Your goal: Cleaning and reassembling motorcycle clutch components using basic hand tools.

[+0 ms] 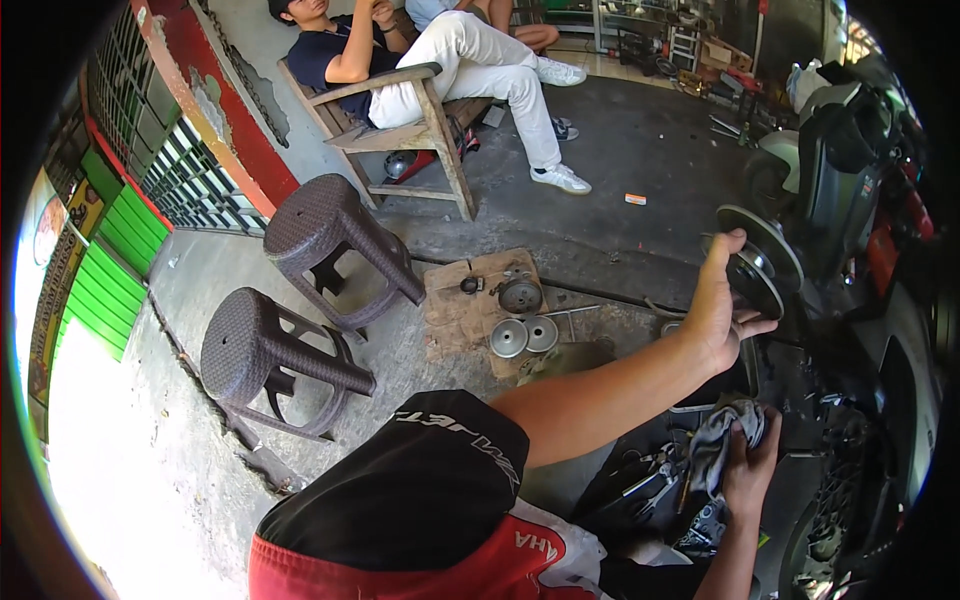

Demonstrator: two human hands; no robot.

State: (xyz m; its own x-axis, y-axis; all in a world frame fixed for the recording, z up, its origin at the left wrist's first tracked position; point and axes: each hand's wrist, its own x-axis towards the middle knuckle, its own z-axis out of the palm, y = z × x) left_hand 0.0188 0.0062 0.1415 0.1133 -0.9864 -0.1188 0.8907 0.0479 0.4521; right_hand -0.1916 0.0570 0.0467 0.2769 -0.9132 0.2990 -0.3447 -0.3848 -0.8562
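My left hand [718, 310] is raised at the right, its thumb and fingers closed on a shiny metal pulley [768, 243] with two round discs on a hub. The pulley is tilted, and the palm hides part of it. Lower down, my right hand [752, 462] grips a crumpled grey rag [722, 440], apart from the pulley. Hand tools [655, 480] lie on a dark surface beside the rag. On a flattened piece of cardboard [455, 325] sit a dark round drum [520, 295], a small dark ring [472, 286] and two silver discs [508, 338].
Two brown woven-pattern plastic stools [325, 215] stand at the left. A person in white trousers [510, 85] sits on a wooden chair [440, 150] beyond them, with another person behind. Scooter parts [850, 480] and a scooter [845, 170] crowd the right side.
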